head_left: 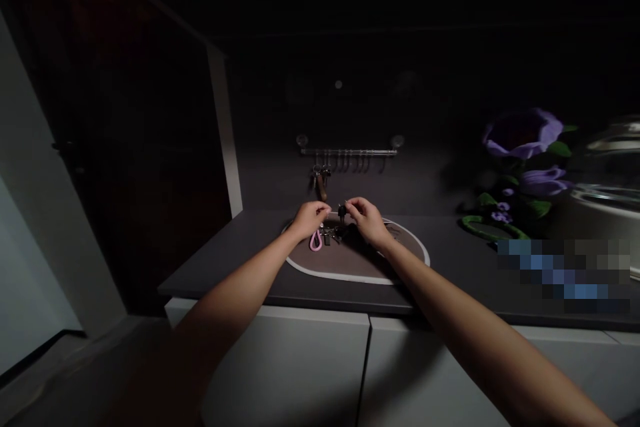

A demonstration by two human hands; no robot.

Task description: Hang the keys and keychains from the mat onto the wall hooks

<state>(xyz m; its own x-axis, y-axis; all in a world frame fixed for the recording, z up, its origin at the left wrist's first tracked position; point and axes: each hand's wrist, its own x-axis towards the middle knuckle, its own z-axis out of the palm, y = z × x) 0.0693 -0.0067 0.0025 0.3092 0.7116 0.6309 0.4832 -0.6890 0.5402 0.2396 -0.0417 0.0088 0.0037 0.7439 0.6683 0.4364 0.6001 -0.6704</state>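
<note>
Both my hands meet over an oval brown mat (350, 265) with a pale border, on the dark countertop. In my right hand (369, 220), thumb and fingertips pinch a small bunch of dark keys (342, 211). A short gap to the left, my left hand (309, 218) is closed with its fingertips together; what they hold is too small to make out. Just below it are a pink strap loop (315, 241) and several keys (328, 238); whether they hang or lie on the mat I cannot tell. More small dark items (393, 231) show beyond my right wrist.
A clear hook rail (350, 153) is fixed to the dark back wall; keys with a brown fob (321, 187) hang at its left end. Purple flowers (523, 137) and a large shiny vessel (613, 193) stand at right. White cabinet fronts (295, 353) lie below.
</note>
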